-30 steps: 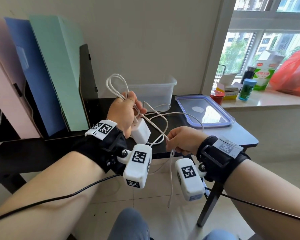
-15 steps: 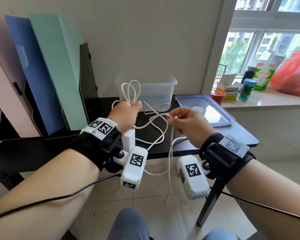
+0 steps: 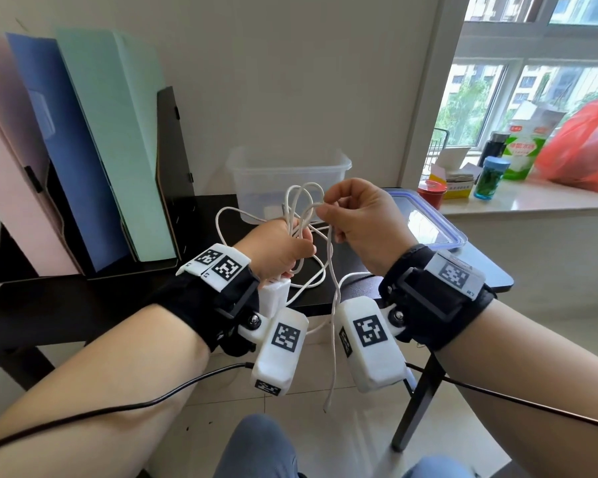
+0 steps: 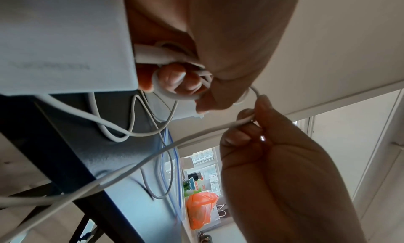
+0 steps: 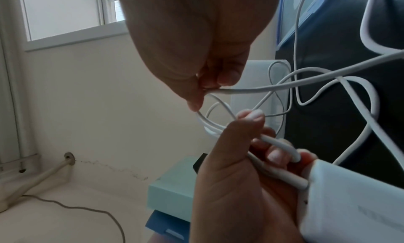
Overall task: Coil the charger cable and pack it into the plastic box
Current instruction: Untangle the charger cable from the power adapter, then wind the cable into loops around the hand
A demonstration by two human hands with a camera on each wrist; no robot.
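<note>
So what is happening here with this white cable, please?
A person is coiling a charger cable by hand. The left hand grips the loops gathered so far, with the white charger hanging just below it. The right hand pinches the next stretch of cable beside the loops. The loose end hangs below the table edge. The plastic box stands open behind, nothing packed yet.

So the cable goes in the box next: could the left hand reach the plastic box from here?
Probably yes: the plastic box stands open just behind the left hand, nothing between, though that hand grips the cable loops.
</note>
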